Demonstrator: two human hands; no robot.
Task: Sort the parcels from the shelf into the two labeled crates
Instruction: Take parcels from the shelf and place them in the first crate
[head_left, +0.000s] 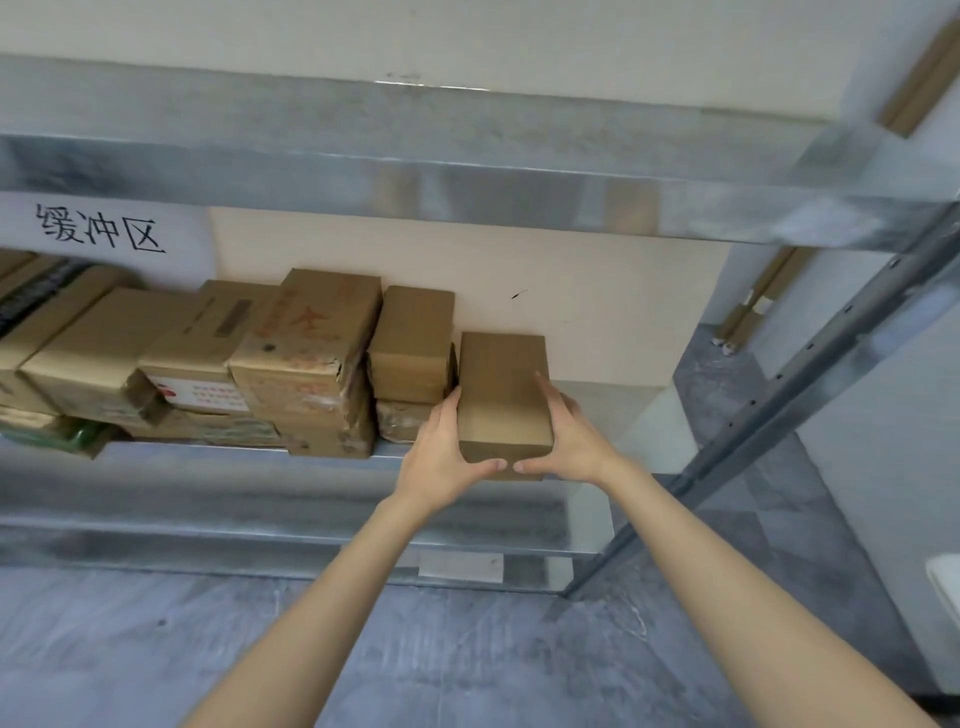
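Both hands grip one plain brown parcel (501, 395) at the right end of the row of stacked parcels (311, 358) on the metal shelf (234, 488). The left hand (441, 457) has its fingers (448, 413) along the parcel's left side. The right hand (574, 441) holds the right side. Both thumbs meet at the front lower edge. The parcel projects over the shelf's front edge, just beside the neighbouring stack.

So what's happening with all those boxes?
A person grips one brown parcel with both hands, the left hand on its left side and the right hand on its right, at the right end of the row on the metal shelf. The other parcels sit stacked to its left.
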